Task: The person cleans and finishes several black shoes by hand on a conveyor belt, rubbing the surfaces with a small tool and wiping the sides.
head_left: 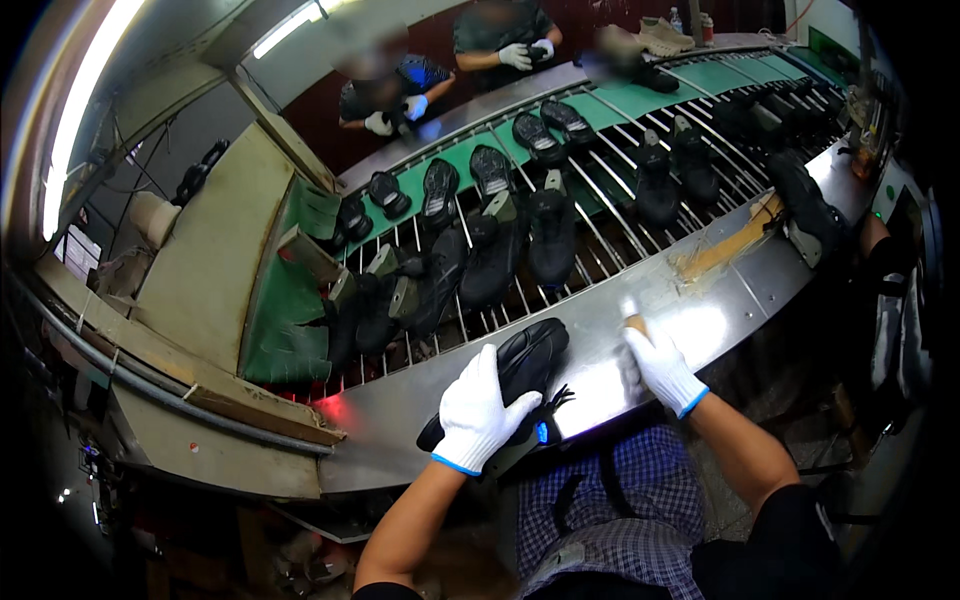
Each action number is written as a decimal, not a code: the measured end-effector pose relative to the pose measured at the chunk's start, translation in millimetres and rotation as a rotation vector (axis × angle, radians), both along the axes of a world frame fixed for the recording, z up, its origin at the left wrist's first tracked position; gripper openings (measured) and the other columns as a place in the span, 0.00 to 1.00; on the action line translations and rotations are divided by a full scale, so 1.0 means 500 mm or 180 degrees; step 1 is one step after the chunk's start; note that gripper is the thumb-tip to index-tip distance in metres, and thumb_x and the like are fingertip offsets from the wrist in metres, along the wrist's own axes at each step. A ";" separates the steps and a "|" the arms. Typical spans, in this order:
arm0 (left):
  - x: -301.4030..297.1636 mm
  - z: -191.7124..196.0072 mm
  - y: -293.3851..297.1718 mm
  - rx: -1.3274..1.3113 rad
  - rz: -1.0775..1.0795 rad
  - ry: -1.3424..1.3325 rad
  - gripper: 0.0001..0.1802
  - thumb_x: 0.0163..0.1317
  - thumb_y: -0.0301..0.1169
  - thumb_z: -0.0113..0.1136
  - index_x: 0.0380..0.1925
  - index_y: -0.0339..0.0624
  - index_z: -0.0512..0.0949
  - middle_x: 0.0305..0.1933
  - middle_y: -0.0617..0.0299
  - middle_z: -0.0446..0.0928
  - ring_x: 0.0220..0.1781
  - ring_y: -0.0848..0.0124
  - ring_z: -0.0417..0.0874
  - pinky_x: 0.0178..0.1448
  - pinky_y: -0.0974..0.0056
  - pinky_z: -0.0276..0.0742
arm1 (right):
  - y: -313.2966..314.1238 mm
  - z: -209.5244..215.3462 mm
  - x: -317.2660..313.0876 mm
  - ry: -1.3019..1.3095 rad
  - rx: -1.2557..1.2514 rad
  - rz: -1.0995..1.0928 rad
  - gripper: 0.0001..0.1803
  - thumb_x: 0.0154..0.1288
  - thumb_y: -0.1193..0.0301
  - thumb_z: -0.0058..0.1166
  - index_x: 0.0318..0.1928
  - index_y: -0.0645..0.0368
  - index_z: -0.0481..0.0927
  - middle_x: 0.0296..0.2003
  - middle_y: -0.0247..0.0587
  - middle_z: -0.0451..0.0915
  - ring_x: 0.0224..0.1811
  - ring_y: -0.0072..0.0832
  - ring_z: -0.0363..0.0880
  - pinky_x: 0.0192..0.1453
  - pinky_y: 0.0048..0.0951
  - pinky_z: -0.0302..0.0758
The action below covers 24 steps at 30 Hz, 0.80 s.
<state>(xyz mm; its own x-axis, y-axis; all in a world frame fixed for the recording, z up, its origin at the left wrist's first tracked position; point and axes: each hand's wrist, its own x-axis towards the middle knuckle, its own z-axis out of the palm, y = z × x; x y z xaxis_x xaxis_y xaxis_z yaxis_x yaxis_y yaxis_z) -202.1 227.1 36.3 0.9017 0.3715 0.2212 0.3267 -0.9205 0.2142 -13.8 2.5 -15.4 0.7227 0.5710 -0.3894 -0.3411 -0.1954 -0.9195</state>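
Observation:
A black shoe (533, 352) lies tilted at the near edge of the metal worktop, its toe pointing away to the right. My left hand (478, 412), in a white knitted glove with a blue cuff, is closed on its side. Thin dark strands (562, 396) stick out beside the shoe, next to a small blue gleam. My right hand (662, 368), gloved the same way, is raised to the right of the shoe and apart from it. Its fingers are bent together around something short, brownish with a pale tip, too blurred to name.
Beyond the metal worktop (715, 318) runs a conveyor of metal rods (598, 235) carrying several black shoes on lasts. Shoe soles (490, 170) line a green belt (455, 200) behind it. Another black shoe (805, 205) stands at right. Two gloved co-workers work across the line.

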 end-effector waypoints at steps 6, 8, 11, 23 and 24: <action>0.134 0.032 -0.025 0.0216 -0.0011 0.0593 0.47 0.49 0.54 0.82 0.63 0.37 0.74 0.59 0.45 0.79 0.57 0.47 0.85 0.61 0.48 0.84 | -0.009 -0.130 -0.006 -0.2326 -0.0420 -0.0520 0.25 0.78 0.61 0.54 0.67 0.61 0.75 0.41 0.52 0.87 0.40 0.42 0.88 0.49 0.43 0.84; 0.153 0.043 -0.027 0.0279 -0.0029 0.0708 0.36 0.50 0.54 0.81 0.49 0.40 0.78 0.47 0.49 0.82 0.51 0.50 0.87 0.54 0.49 0.85 | -0.003 -0.161 -0.008 -0.2756 -0.0417 -0.0631 0.25 0.77 0.62 0.55 0.67 0.63 0.75 0.44 0.53 0.88 0.46 0.45 0.88 0.54 0.45 0.84; 0.095 0.142 -0.061 0.0417 -0.0487 -0.0442 0.39 0.52 0.50 0.81 0.57 0.38 0.77 0.47 0.47 0.82 0.50 0.50 0.87 0.55 0.50 0.85 | -0.013 -0.152 0.015 -0.1077 0.0327 -0.0673 0.22 0.78 0.66 0.53 0.66 0.63 0.75 0.39 0.44 0.84 0.36 0.33 0.86 0.40 0.37 0.85; -0.203 -0.036 -0.015 -0.0451 0.0498 -0.0374 0.62 0.49 0.47 0.85 0.78 0.32 0.60 0.70 0.35 0.72 0.70 0.40 0.77 0.74 0.47 0.76 | 0.020 -0.036 -0.084 -0.2602 -0.0312 0.0722 0.22 0.75 0.60 0.59 0.60 0.64 0.79 0.44 0.56 0.83 0.49 0.48 0.85 0.56 0.45 0.80; -0.189 -0.025 -0.013 -0.0474 0.0432 -0.0340 0.64 0.48 0.49 0.86 0.78 0.30 0.59 0.70 0.35 0.72 0.70 0.39 0.77 0.74 0.47 0.76 | 0.009 -0.002 -0.094 -0.2546 -0.0501 0.0875 0.22 0.75 0.61 0.59 0.60 0.63 0.79 0.43 0.56 0.84 0.47 0.48 0.85 0.55 0.44 0.81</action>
<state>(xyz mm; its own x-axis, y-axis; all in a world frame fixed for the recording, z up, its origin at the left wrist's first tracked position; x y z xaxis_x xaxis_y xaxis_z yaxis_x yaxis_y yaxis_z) -296.4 220.7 23.7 0.8155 0.5236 0.2466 0.4137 -0.8253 0.3845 -60.6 7.2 -16.3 0.6576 0.7481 0.0886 0.4761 -0.3215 -0.8185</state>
